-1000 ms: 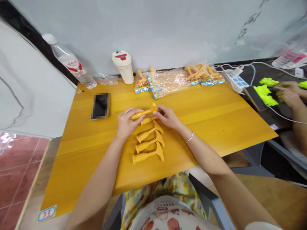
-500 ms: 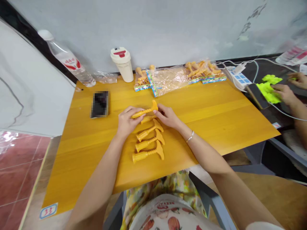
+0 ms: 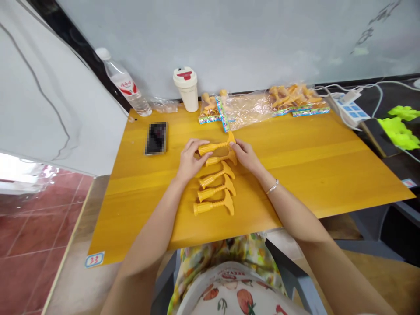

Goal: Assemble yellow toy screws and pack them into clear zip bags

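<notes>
My left hand (image 3: pixel 190 161) has its thumb and fingers around the handle end of a yellow plastic toy hammer (image 3: pixel 216 147). At the other end, my right hand (image 3: pixel 246 155) pinches the hammer's head. Just below it lies another toy hammer (image 3: pixel 217 160), partly covered by my fingers. Nearer to me, three more lie in a column: an upper one (image 3: pixel 215 176), a middle one (image 3: pixel 215 191) and a lower one (image 3: pixel 211 207). All their heads point right and their handles left.
At the back stand a water bottle (image 3: pixel 127 89) and a white cup (image 3: pixel 190 97). Plastic bags (image 3: pixel 249 109) with more yellow toy hammers lie along the wall. A phone (image 3: pixel 156 138) is at left. A power strip (image 3: pixel 351 109) with cables and bright yellow-green pieces (image 3: pixel 398 131) are at right.
The view has swung left, so a person's hands at the right are out of sight. My left hand sits further toward the handle's end, and more of the toy hammer beneath shows.
</notes>
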Tool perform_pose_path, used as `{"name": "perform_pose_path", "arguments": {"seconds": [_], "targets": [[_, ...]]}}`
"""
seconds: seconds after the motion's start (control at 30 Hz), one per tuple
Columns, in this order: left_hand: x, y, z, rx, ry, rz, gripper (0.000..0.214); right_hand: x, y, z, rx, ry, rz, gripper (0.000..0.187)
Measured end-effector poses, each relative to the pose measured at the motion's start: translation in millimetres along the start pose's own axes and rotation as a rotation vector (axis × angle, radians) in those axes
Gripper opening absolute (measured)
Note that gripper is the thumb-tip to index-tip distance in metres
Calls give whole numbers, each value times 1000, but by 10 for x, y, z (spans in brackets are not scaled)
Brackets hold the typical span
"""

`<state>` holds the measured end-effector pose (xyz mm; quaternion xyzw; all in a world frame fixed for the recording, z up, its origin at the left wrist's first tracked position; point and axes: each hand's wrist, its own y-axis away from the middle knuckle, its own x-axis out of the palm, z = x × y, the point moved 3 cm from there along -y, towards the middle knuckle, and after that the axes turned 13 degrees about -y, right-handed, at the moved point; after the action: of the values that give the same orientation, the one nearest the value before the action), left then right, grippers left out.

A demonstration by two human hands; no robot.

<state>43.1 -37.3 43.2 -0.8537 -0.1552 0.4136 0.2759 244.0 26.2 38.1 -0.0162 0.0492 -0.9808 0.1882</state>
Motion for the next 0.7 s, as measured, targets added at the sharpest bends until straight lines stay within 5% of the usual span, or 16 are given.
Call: {"name": "perform_pose_path", "arguments": {"seconds": [0.47, 0.7], "targets": [[111, 32, 258, -279, 159, -15, 33, -52, 7, 20, -58, 66, -58, 63], [116, 44, 487, -439, 50, -17, 31, -56, 16, -2, -96, 126, -47, 66]]}}
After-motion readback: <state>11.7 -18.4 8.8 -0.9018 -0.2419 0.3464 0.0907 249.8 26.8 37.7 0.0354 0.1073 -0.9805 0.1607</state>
